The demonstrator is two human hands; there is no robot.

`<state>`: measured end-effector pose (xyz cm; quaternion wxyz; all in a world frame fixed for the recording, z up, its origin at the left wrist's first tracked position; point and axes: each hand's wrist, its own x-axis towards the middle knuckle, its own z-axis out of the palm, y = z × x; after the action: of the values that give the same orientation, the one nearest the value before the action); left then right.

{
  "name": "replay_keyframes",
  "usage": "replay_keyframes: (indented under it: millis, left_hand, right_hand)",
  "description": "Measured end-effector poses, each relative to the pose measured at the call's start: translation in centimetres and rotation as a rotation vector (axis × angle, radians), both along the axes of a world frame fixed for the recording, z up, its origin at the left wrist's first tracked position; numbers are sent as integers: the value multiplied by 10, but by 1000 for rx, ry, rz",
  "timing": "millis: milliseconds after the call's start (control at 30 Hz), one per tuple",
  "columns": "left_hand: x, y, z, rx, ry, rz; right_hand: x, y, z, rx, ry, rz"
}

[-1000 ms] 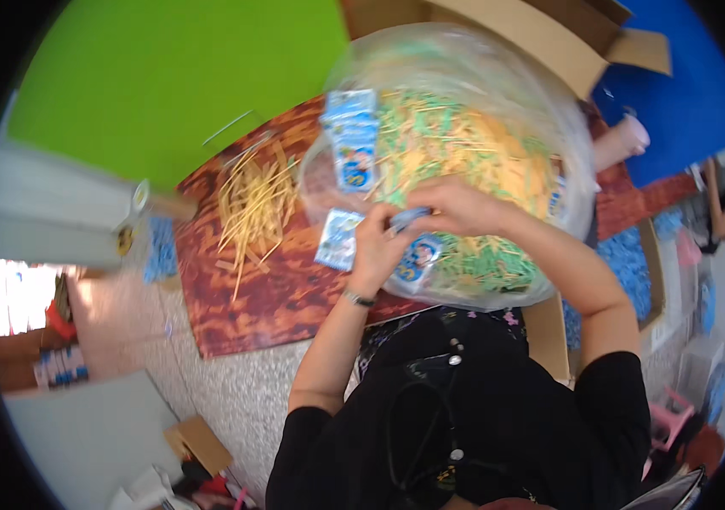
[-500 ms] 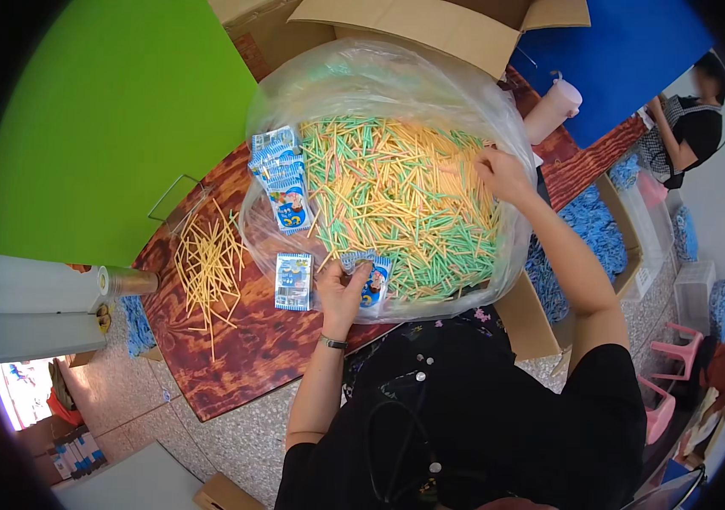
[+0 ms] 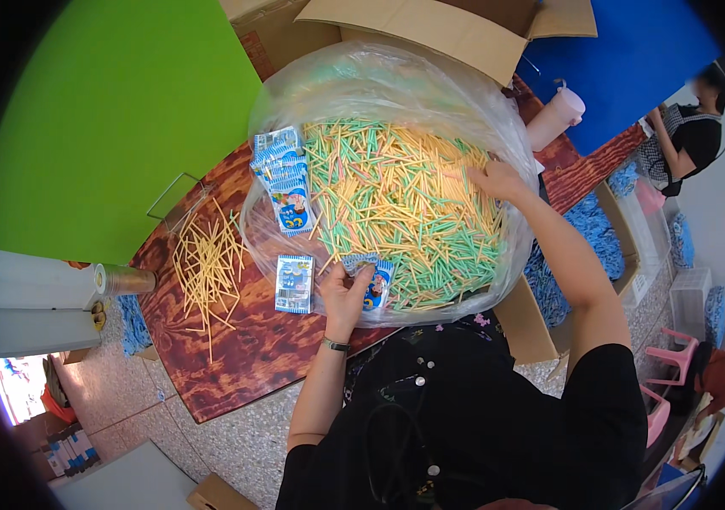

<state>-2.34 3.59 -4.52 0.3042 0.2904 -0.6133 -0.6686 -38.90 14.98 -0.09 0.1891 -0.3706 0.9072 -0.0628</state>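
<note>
The left hand (image 3: 343, 299) had its grip closed, thumb against fingers, on the edge of a small blue-and-white packet (image 3: 362, 260) at the worktop's (image 3: 252, 357) near edge. A printed blue packet face (image 3: 378, 291) showed just right of the fingertips; whether it belonged to the pinched packet could not be told. The right hand (image 3: 500, 180) lay at the right side of a heap of thin sticks (image 3: 405, 195), yellow, green and pinkish, its fingers partly extended onto them; whether its grip had hold of any could not be told. The heap filled an open clear plastic bag (image 3: 294, 93) that spread to the near edge.

Left of the heap, overlapping packets (image 3: 291, 200) lay in a row on the bag's margin, and a single packet (image 3: 294, 285) lay between them and the near edge. Toward the worktop's left edge was a loose pile of yellow sticks (image 3: 207, 268). A pink cylindrical container (image 3: 556, 119) stood right of the bag, and an open cardboard box (image 3: 417, 30) was beyond it.
</note>
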Motion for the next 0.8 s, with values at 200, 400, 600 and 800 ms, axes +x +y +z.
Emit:
replay_keyframes:
  millis: [200,400,600,800]
  left_hand:
    - [-3,1,3,15,17,-15]
    - [-1,0,1,-16,-36,-4]
    - [-5,1,8,-33,-6,14]
    - [8,0,8,73,18,57]
  right_hand:
    - [-4,-6,-7,34,19,45]
    - [9,-11,9,94,-89,87]
    - [-17,11,-5,-280,-95,149]
    - [42,3,59,-474,-1141,-115]
